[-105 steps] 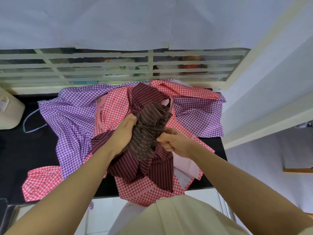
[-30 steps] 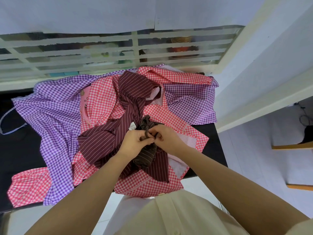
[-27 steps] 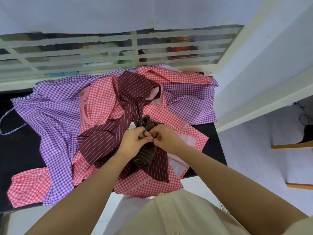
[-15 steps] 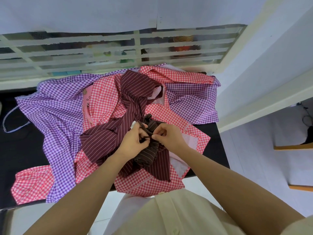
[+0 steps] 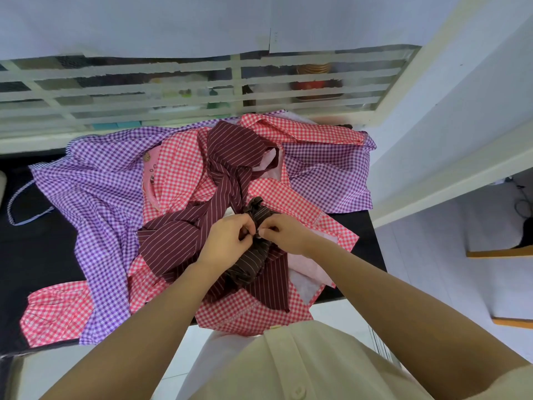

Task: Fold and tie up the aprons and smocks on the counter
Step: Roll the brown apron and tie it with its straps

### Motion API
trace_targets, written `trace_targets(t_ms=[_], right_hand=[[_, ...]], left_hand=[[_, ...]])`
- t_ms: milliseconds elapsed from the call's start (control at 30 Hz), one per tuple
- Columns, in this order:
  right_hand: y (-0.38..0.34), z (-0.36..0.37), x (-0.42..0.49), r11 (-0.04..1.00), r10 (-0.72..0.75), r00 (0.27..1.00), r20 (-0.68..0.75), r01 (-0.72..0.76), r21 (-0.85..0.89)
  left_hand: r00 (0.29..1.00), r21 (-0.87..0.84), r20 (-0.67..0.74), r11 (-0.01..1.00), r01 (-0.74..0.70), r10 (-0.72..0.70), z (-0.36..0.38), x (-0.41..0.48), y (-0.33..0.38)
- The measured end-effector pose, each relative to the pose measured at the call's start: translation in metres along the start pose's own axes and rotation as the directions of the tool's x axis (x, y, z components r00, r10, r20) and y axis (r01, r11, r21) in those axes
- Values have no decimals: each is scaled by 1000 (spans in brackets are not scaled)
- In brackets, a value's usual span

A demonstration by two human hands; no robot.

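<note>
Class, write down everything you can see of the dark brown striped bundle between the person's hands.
The brown striped bundle is thin, woven-looking cloth, dark brown with fine pale stripes, bunched into a compact roll with a ruffled tuft at its far end. The left hand and right hand pinch it just below the tuft. It lies over the maroon striped garment, near the front edge of the counter.

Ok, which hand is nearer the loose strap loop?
Left. The left hand sits right of the strap loop; the right hand is farther right, beyond it.
</note>
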State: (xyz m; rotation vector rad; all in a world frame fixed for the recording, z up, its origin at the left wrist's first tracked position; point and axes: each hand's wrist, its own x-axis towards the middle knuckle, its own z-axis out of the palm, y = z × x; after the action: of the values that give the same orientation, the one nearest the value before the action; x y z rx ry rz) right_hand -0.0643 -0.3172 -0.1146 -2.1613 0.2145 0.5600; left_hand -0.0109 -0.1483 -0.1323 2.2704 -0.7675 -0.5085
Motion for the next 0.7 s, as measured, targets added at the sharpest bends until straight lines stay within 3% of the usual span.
trace_targets(t_ms=[300, 500, 700], right_hand=[[2, 5, -4, 984, 48, 996, -74, -34, 177], [6, -1, -7, 966, 93, 990, -108, -64, 251], [17, 3, -13, 969, 193, 953, -234, -147, 200]], left_hand=[[997, 4, -68, 1000, -28, 28, 6, -5, -2], [996, -37, 92, 999, -16, 19, -8, -2, -4], [977, -43, 168, 989, 141, -132, -14, -12, -24]])
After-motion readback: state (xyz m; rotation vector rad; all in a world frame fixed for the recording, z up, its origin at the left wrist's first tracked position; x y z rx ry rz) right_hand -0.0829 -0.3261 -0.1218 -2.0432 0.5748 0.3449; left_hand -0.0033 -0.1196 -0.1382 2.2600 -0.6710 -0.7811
